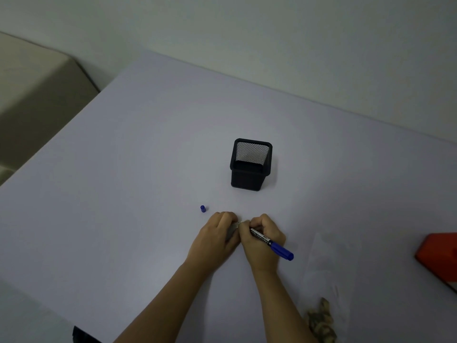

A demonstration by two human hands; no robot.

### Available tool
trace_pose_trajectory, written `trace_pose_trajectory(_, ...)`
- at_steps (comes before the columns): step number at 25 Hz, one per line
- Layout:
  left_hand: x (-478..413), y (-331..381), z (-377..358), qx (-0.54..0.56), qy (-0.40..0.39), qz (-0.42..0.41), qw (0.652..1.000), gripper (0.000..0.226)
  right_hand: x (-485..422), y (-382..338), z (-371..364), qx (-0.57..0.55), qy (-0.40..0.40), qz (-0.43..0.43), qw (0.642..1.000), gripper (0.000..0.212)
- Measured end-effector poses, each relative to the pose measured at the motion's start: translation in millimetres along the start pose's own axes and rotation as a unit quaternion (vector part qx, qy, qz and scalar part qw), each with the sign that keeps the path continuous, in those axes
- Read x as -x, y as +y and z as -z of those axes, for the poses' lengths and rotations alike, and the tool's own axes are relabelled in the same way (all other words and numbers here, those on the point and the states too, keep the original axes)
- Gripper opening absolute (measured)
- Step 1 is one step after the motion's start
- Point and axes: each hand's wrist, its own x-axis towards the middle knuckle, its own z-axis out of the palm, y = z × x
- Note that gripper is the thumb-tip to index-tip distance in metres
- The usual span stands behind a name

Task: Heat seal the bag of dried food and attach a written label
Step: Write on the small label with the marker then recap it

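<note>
Down on the desk [148,169], the right hand [262,241] grips a blue pen [277,247]. The left hand [217,233] pinches a small label [232,231]. The pen cap [203,208] lies near.

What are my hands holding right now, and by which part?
Right hand grips the marker by its black barrel. Left hand holds a pale piece, mostly hidden.

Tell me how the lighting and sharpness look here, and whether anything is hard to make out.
Head view: dim, even light, soft shadows, no glare; print on the marker in the right hand is too blurred to read; the clear bag nearly vanishes against the table; the left hand hides most of the label.
</note>
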Motion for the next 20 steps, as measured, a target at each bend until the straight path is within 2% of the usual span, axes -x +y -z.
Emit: trace_pose_trajectory(20,0.3,-1.7,-2.1,-0.003,0.011,-0.009,1.000,0.019,-2.7,5.2,-1.0,-0.010,0.015,-0.003,1.000,0.019)
